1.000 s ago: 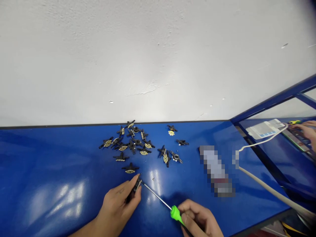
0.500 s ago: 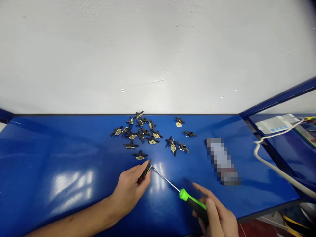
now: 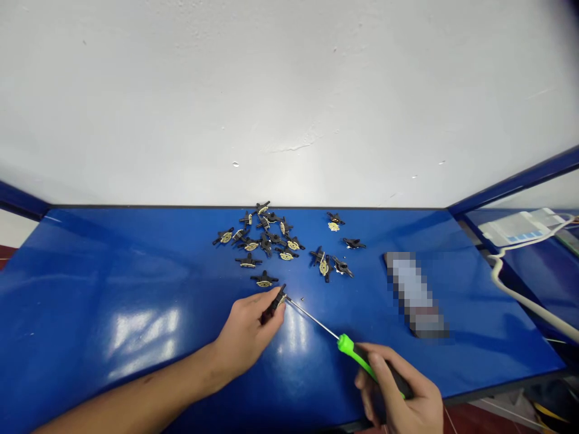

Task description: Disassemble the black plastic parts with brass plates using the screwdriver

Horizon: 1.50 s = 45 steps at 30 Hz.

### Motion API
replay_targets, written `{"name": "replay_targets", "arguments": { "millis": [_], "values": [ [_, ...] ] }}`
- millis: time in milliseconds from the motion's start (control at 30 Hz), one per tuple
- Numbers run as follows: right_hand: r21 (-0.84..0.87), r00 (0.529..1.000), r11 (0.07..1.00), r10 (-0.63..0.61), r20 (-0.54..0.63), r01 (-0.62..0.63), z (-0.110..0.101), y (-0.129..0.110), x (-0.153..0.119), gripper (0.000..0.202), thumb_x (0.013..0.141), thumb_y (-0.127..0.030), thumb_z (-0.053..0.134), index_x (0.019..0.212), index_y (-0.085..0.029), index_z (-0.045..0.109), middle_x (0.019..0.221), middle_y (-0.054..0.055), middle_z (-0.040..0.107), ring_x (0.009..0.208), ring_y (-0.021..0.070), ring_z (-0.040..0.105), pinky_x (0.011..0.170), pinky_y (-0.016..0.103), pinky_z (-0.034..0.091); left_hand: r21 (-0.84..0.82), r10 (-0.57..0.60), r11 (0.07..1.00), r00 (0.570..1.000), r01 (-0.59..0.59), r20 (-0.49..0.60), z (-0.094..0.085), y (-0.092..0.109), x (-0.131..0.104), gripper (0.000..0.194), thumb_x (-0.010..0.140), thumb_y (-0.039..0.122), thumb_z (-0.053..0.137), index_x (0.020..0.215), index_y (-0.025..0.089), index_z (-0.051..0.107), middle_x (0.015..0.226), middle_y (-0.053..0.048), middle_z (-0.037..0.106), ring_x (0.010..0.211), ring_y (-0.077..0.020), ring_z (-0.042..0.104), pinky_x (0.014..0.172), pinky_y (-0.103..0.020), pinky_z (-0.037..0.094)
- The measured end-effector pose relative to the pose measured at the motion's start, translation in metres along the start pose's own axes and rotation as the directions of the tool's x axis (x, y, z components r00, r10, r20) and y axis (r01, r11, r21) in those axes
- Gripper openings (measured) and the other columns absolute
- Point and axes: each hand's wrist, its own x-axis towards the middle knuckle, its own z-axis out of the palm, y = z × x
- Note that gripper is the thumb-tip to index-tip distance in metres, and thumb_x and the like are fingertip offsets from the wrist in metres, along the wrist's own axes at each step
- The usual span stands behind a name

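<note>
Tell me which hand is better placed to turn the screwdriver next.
Probably the right: the right hand grips the screwdriver by its handle, with the tip at the black part. The left hand is occupied pinching that part.

Small blk part [image 3: 280,296] w/ pale face, tilted & partly hidden, pinched in L hand [image 3: 248,330], & grn/blk-handled screwdriver [image 3: 346,345] in R hand [image 3: 401,386], thin metal shaft slanting up-left, tip at part's pale side, exact contact too small to tell.
</note>
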Motion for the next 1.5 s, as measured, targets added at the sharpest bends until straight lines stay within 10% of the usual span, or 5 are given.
{"name": "replay_targets", "arguments": {
  "millis": [900,1200,1400,1500],
  "values": [
    [0.042,0.969,0.997,-0.075,0.236,0.067,0.022,-0.018,0.079,0.047,0.088,-0.061,0.067,0.099,-0.016,0.068,0.068,0.002,0.066,0.044,0.0127,0.057,0.035,0.022,0.043,0.037,-0.029,0.999,0.997,0.027,0.066,-0.007,-0.035,0.112,0.024,0.095,0.03,0.06,0.087,0.014,0.076,0.056,0.003,0.062,0.048,-0.0101,0.05,0.048,-0.02,0.04],
    [-0.002,0.977,1.0,0.022,0.214,-0.023,0.011,-0.03,0.032,0.047,0.081,-0.059,0.075,0.1,-0.016,0.071,0.057,0.0,0.06,0.037,0.0093,0.044,0.033,0.02,0.029,0.129,-0.023,0.991,1.0,0.026,-0.02,-0.019,-0.006,0.055,0.021,0.096,0.025,0.061,0.095,0.014,0.078,0.058,0.005,0.053,0.052,-0.0088,0.045,0.052,-0.019,0.038],
    [-0.026,0.897,0.959,0.274,0.347,-0.283,-0.011,-0.01,0.03,0.052,0.08,-0.064,0.075,0.093,-0.013,0.073,0.055,0.001,0.06,0.028,0.0045,0.034,0.028,0.017,0.019,0.132,0.032,0.991,0.999,-0.029,-0.019,-0.012,-0.006,0.012,0.023,0.094,0.02,0.059,0.107,0.013,0.077,0.062,0.002,0.059,0.052,-0.0098,0.047,0.052,-0.02,0.04],
    [-0.094,0.951,0.989,0.132,0.278,-0.11,-0.014,0.0,0.031,0.046,0.081,-0.053,0.078,0.107,-0.015,0.076,0.063,0.002,0.065,0.035,0.0083,0.045,0.029,0.019,0.032,0.115,0.031,0.993,1.0,-0.03,-0.002,-0.013,-0.008,0.01,0.022,0.094,0.018,0.06,0.106,0.012,0.078,0.06,0.003,0.056,0.05,-0.0093,0.045,0.05,-0.02,0.038]
  ]
}}
